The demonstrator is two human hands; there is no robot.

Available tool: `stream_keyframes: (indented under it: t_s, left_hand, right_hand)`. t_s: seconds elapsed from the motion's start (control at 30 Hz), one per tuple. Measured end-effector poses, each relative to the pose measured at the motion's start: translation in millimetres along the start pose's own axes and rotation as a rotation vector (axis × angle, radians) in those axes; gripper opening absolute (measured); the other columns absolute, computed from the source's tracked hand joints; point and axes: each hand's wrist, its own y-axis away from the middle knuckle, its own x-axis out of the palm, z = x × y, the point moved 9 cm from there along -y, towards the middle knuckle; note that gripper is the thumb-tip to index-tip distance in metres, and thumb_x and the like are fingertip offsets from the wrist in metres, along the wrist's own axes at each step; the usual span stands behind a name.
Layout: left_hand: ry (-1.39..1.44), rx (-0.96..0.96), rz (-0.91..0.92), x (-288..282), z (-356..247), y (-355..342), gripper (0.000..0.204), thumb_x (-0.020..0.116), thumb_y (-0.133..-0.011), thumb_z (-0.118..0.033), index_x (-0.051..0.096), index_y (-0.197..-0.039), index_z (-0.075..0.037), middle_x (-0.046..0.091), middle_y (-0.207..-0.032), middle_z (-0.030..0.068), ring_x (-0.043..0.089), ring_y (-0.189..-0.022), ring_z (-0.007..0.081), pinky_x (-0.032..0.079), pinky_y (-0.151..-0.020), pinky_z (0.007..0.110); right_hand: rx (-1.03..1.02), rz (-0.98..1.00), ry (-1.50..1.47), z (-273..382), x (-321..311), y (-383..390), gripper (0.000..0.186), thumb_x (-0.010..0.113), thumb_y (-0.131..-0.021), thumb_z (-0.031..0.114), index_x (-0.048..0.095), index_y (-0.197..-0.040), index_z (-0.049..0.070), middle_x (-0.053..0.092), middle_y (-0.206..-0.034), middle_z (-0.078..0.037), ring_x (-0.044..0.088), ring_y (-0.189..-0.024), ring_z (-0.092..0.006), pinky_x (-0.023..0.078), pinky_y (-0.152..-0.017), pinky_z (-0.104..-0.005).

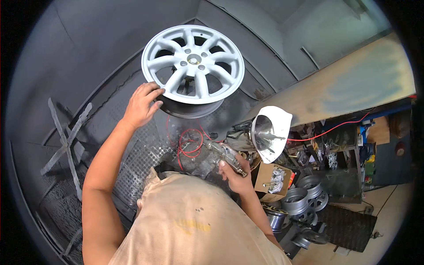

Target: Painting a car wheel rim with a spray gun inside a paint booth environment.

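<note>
A white multi-spoke car wheel [214, 62] is raised at the top middle, face up, with a dark barrel beneath. My left hand [142, 104] is at its near left edge, fingers curled onto the rim and thumb below. My right hand [238, 174], lower right of the wheel, is closed around a metal air tool [223, 152], held at a slant. A red hose [190, 142] lies coiled behind the tool; where it connects is unclear.
A metal cross stand [66, 143] is at left against dark booth walls. At right are a pale board [353, 84], a white cone-shaped item [274, 132], an open cardboard box [260, 176], a cluttered shelf and several silver wheels [296, 201]. The patterned floor [132, 176] lies below.
</note>
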Motion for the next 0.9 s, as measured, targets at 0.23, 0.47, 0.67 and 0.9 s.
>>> stream_keyframes:
  t_s: [0.23,0.47,0.67,0.9]
  left_hand:
    - [0.024,-0.067,-0.021,6.4,6.7,9.4,0.042,0.064,-0.088,-0.019,0.064,-0.128,-0.008,0.058,-0.134,0.0144,0.05,-0.134,0.0387,0.041,-0.113,0.049]
    - [0.028,-0.089,-0.036,10.8,8.0,8.1,0.043,0.067,-0.088,-0.016,0.063,-0.13,-0.011,0.056,-0.136,0.0119,0.047,-0.138,0.0365,0.042,-0.113,0.048]
    - [0.047,-0.113,-0.005,15.2,8.5,7.5,0.045,0.065,-0.088,-0.015,0.062,-0.133,-0.012,0.054,-0.141,0.0119,0.045,-0.141,0.0362,0.04,-0.116,0.048]
    - [0.044,-0.112,-0.01,12.9,7.0,5.9,0.044,0.065,-0.089,-0.017,0.062,-0.133,-0.013,0.053,-0.142,0.0126,0.044,-0.142,0.0359,0.038,-0.117,0.048]
  right_hand:
    - [-0.061,-0.382,0.229,0.8,-76.9,-8.5,0.038,0.068,-0.098,0.015,0.063,-0.134,0.004,0.066,-0.086,-0.001,0.059,-0.073,-0.008,0.048,-0.063,-0.0238]
    - [-0.101,-0.274,0.197,-23.6,-57.2,-24.0,0.019,0.067,-0.097,0.016,0.065,-0.11,0.001,0.063,-0.076,0.0,0.056,-0.061,-0.0077,0.043,-0.052,-0.0236]
    - [-0.008,-0.034,-0.037,-38.7,4.4,-16.0,0.029,0.069,-0.097,0.016,0.065,-0.122,0.003,0.063,-0.074,-0.001,0.054,-0.058,-0.0077,0.042,-0.05,-0.0237]
    - [-0.082,-0.376,0.271,-46.8,-86.3,-18.9,0.029,0.071,-0.097,0.018,0.067,-0.12,0.001,0.068,-0.095,-0.005,0.063,-0.084,-0.0115,0.051,-0.075,-0.0277]
